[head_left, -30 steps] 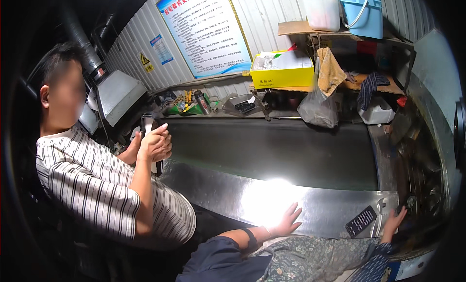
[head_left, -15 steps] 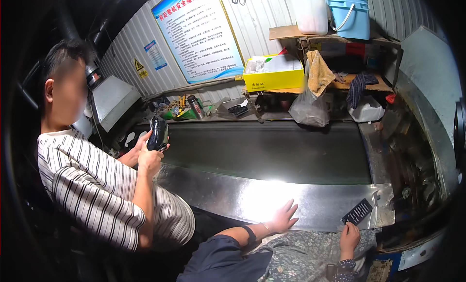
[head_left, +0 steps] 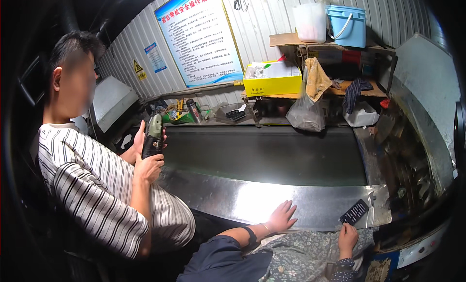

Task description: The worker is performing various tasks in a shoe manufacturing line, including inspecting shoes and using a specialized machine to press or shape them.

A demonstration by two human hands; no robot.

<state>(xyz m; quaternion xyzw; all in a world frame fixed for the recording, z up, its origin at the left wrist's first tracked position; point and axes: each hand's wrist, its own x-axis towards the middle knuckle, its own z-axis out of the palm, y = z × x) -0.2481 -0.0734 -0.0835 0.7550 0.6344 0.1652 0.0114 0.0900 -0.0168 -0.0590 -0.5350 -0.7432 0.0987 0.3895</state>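
Observation:
My left hand (head_left: 282, 217) lies palm down on the shiny metal plate (head_left: 310, 197), its fingers spread and nothing in it. To the right, my right hand (head_left: 348, 239) grips the lower corner of a black phone (head_left: 354, 212), which shows rows of light marks. The phone is tilted over the plate's right end. Beside me on the left, a person in a striped shirt (head_left: 97, 180) holds up a black shoe (head_left: 153, 136) in both hands. A greenish part shows at the shoe's upper end.
Beyond the plate runs a dark conveyor belt (head_left: 267, 153). Above its far side are a yellow box (head_left: 273, 84), a hanging clear bag (head_left: 306, 116), cloths and a blue bucket (head_left: 345, 27) on shelves. A thermos (head_left: 193, 111) and tools stand behind the belt.
The other person has turned the shoe more upright, bringing its greenish part into sight. My hands and the phone stay nearly as they were. The whole view has shifted slightly.

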